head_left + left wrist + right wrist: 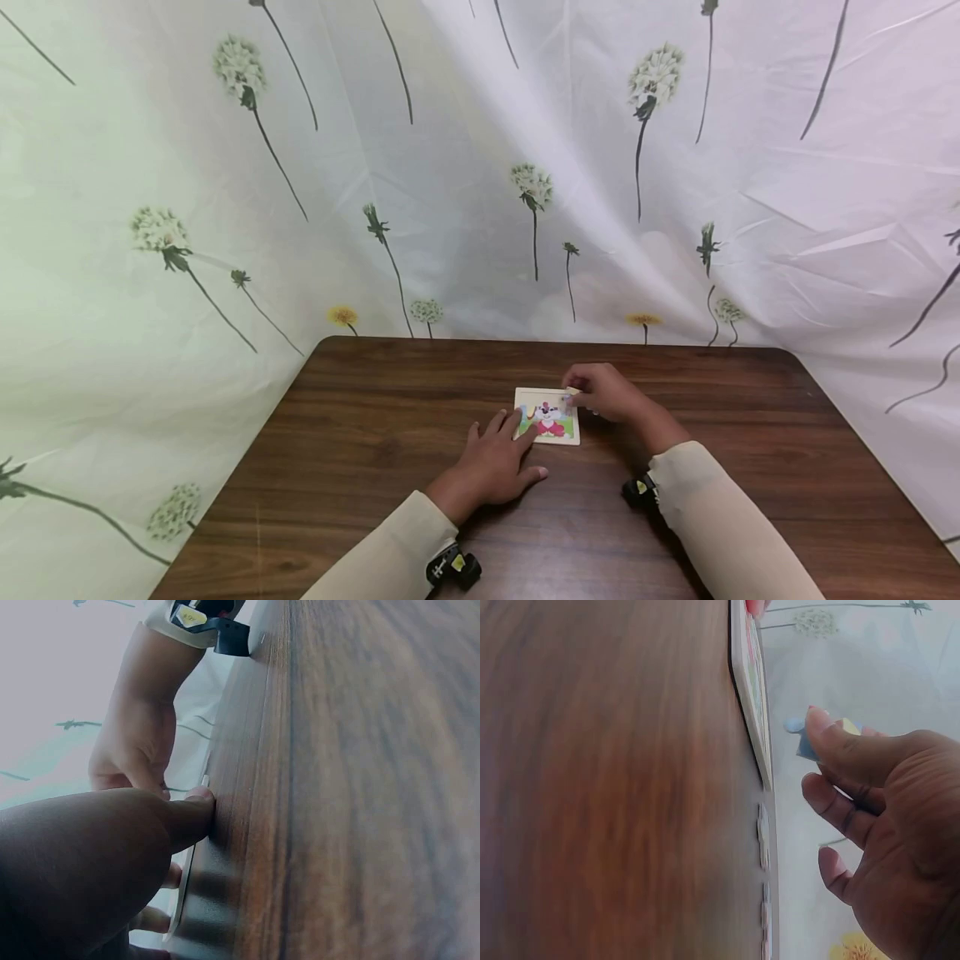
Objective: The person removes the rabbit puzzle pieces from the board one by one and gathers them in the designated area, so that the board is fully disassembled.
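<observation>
Dandelion-printed cloth point(465, 158) backs the surface point(360, 475), where the right hand point(609, 393) pinches a puzzle piece point(807, 746) and the left hand point(492, 458), fingers outstretched, touches a puzzle board point(564, 441).

The head view is bright and fairly sharp. The cloth point(465, 250) has a greenish tint at left and a pinkish one at right, with pale glare along its folds. The table point(337, 450) carries a soft sheen. Both wrist views look hazy, their wood grain blurred; in the left wrist view, the left hand point(90, 862) appears dark against the overexposed cloth.
</observation>
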A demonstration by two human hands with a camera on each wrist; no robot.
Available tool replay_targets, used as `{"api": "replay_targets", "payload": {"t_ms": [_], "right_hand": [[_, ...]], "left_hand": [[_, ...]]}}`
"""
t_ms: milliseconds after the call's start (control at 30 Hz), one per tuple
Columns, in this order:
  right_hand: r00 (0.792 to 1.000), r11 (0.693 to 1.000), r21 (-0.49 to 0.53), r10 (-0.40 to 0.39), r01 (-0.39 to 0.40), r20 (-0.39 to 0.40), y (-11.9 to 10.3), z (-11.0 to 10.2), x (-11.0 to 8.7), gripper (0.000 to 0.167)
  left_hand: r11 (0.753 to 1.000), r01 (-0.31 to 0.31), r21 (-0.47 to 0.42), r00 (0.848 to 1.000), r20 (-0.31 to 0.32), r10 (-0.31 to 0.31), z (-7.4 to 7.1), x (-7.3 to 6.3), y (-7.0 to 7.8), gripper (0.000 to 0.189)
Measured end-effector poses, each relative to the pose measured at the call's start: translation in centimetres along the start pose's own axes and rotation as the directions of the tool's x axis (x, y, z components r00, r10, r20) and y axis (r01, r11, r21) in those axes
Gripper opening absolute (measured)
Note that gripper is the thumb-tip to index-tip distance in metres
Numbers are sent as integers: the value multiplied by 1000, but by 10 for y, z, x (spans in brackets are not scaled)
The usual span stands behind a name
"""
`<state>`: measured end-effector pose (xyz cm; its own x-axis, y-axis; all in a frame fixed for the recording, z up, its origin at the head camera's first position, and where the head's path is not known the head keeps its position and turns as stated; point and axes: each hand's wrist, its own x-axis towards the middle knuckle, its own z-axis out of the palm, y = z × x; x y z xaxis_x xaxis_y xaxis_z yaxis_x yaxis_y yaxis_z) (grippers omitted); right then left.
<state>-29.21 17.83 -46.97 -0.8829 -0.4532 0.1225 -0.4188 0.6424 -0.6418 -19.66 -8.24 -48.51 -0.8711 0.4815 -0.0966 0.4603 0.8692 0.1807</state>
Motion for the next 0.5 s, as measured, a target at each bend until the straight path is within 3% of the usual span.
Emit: {"api": "replay_targets", "payload": {"t_ms": [267, 500], "right_hand": [[997, 1000, 12, 4, -3, -74, 14, -11, -12, 20], [994, 991, 127, 59, -47, -97, 24, -21, -23, 19]], "left_hand": [[1000, 8, -5, 1000, -1, -8, -1, -1, 2, 72], [1000, 9, -6, 1000, -6, -9, 0, -2, 2, 72]]}}
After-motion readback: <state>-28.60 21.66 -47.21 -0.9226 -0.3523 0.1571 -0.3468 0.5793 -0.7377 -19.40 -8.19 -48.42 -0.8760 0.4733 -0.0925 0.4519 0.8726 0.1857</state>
